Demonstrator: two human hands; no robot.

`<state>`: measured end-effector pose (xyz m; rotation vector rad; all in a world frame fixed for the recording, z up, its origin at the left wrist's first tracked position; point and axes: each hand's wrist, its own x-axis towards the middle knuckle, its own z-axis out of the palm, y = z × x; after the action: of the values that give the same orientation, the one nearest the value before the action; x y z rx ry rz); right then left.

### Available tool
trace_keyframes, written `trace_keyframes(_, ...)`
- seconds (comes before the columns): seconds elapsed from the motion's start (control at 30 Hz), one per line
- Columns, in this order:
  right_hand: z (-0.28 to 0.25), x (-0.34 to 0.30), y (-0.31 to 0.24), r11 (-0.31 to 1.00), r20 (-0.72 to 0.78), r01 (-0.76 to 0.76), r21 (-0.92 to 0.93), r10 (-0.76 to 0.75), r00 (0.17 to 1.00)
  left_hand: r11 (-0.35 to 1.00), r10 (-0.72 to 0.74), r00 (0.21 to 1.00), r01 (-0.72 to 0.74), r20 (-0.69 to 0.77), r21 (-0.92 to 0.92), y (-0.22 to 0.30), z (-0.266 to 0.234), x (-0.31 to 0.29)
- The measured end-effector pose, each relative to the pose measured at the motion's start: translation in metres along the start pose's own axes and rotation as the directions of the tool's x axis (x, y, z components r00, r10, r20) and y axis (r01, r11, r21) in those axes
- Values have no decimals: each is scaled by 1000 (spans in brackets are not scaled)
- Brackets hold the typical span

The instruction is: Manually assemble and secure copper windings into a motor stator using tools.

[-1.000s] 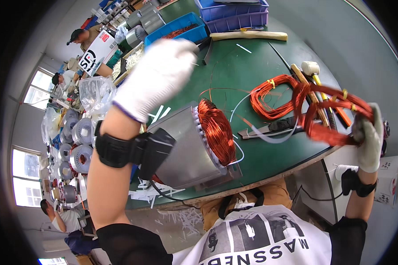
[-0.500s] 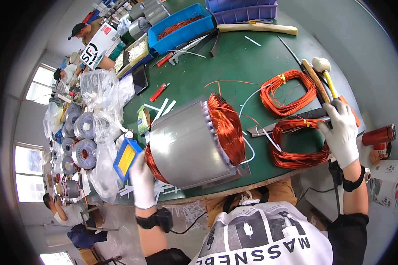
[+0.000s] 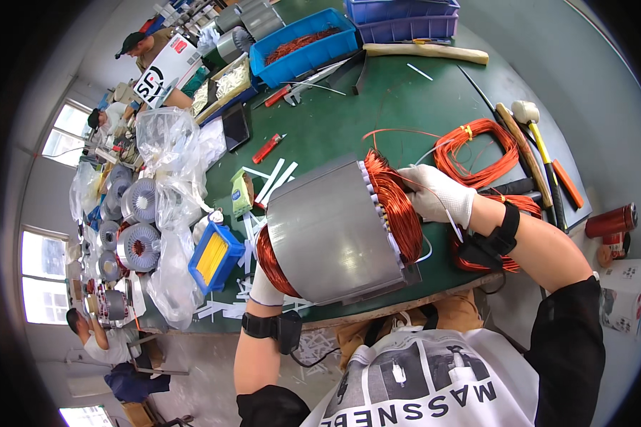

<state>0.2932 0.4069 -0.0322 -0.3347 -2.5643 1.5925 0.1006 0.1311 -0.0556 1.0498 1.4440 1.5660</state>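
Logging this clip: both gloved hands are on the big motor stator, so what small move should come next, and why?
Probably press the copper winding inward with the right hand, which already rests on it. The left hand braces the stator from the far end, so it looks steady. Loose wire coils lie untouched beside it.

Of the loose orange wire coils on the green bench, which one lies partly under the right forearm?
The near coil, partly hidden beneath the right forearm and wrist strap behind the right hand. The other coil lies farther back, fully visible, beside the white-headed mallet.
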Motion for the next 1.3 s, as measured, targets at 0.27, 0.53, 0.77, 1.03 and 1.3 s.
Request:
trace_keyframes(0.27, -15, 3, -54, 913, -295, 102, -395, -231, 927, 986, -146, 901, 99, -408, -135, 58, 7, 26)
trace_keyframes(0.53, -40, -57, -89, 819, -270, 158, -552, -354, 895, 438, 167, 980, 21, -104, 899, 165, 29, 17)
trace_keyframes(0.77, -36, -112, -100, 684, 14, 353, 638, -469, 883, 360, 16, 834, -519, 552, 775, 217, 116, 78)
trace_keyframes(1.03, 30, -181, -32, 926, 63, 232, 299, -262, 963, 448, -423, 850, -105, 314, 888, 182, 98, 192)
trace_keyframes(1.3, 14, -256, 10, 849, 86, -266, 457, 256, 963, 583, -110, 972, -107, 208, 805, 247, 131, 177)
